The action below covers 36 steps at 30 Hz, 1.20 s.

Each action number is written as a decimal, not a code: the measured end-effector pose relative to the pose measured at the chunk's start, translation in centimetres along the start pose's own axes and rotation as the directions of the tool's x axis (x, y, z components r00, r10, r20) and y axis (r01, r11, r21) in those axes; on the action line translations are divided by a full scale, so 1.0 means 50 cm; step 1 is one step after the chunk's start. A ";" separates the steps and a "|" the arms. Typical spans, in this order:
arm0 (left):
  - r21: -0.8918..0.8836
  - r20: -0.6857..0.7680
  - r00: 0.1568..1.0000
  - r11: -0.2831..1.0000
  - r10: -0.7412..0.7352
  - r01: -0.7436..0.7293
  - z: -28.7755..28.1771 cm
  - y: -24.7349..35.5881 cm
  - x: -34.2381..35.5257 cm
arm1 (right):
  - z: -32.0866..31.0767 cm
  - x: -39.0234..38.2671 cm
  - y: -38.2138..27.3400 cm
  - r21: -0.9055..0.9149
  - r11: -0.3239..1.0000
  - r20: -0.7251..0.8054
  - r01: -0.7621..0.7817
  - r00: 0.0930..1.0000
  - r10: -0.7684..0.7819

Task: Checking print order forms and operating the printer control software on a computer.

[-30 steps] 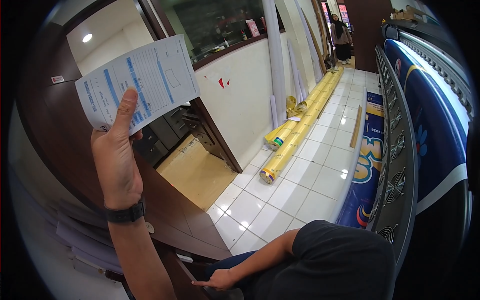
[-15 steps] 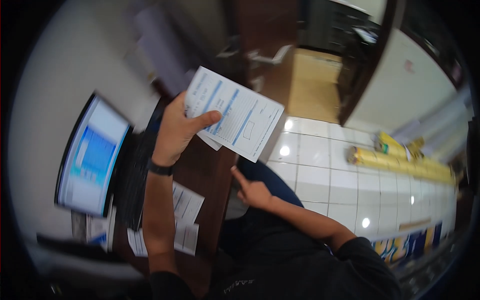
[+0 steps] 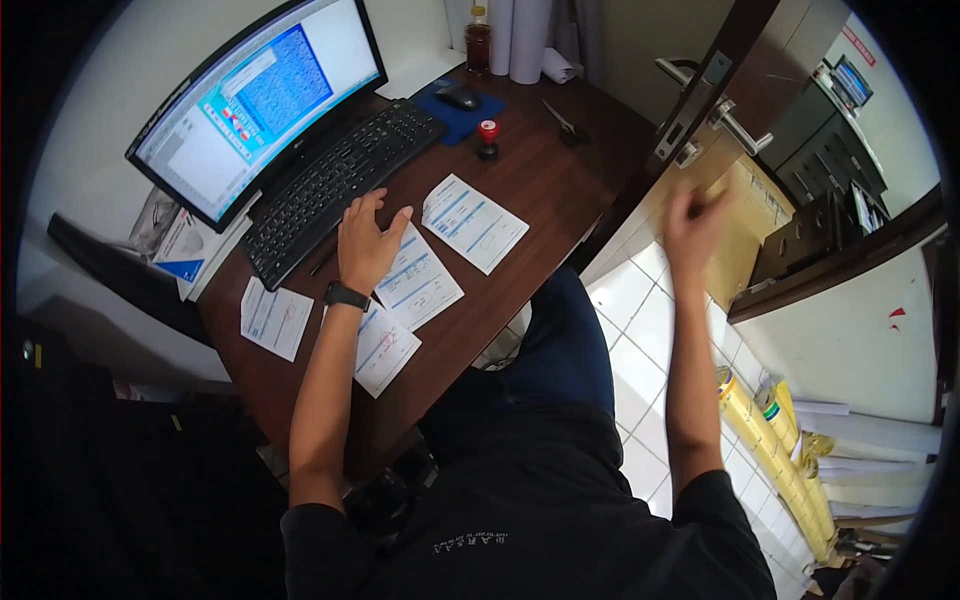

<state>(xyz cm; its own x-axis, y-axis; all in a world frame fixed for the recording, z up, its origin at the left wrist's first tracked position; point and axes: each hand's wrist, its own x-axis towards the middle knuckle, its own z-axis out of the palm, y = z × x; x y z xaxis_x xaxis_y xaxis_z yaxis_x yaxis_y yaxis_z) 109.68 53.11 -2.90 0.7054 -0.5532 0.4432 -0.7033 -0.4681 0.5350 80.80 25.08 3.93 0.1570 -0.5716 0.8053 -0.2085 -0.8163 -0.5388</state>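
Note:
My left hand (image 3: pixel 370 243), a dark watch on its wrist, is low over the desk with its thumb apart from the fingers. It partly covers the upper left of a printed form (image 3: pixel 420 285) with blue bands. Another such form (image 3: pixel 475 222) lies to its right, by the desk edge. A third form (image 3: pixel 384 350), bearing a red mark, lies partly beneath the middle one, beside my left wrist. Farther left is one more form (image 3: pixel 276 318). My right hand (image 3: pixel 697 225) is up at the right, off the desk near the door, its fingers smeared by motion.
A black keyboard (image 3: pixel 340 185) and a lit monitor (image 3: pixel 265 95) stand behind the forms. Farther back are a mouse (image 3: pixel 459 96), a red-topped stamp (image 3: pixel 488 140), scissors (image 3: pixel 567 123) and a bottle (image 3: pixel 478 45). Yellow-wrapped rolls (image 3: pixel 775 460) lie on the tiled floor beyond the door (image 3: pixel 715 75).
The forms that my left hand held up are out of its grip; it has come down to the desk. My right hand has swung out to the right. The view has turned toward the desk.

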 end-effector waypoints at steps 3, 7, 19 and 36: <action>-0.031 0.000 1.000 0.999 -0.023 0.023 -0.011 -0.032 -0.049 | -0.036 0.154 -0.017 -0.197 0.976 -0.007 -0.093 0.996 0.093; -0.008 -0.017 0.998 0.998 0.055 -0.056 -0.029 -0.059 -0.092 | -0.063 0.191 0.036 -0.576 0.817 0.234 0.006 0.959 0.158; 0.430 0.622 0.719 0.903 -0.312 0.020 -0.208 -0.097 -0.072 | -0.211 0.154 0.134 -0.393 0.915 0.003 -0.085 0.996 0.094; -0.620 0.502 0.681 0.771 0.533 -0.146 -0.357 0.279 0.068 | -0.321 0.132 0.172 -0.388 0.908 -0.092 -0.161 0.987 0.135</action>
<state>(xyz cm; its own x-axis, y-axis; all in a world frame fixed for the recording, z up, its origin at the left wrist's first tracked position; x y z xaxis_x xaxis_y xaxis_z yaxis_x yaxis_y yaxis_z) 103.85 57.02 18.92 0.0606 -0.9723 0.2256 -0.5905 0.1473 0.7935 64.53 15.65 8.59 0.0383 -0.6669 0.7442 -0.5889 -0.6167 -0.5223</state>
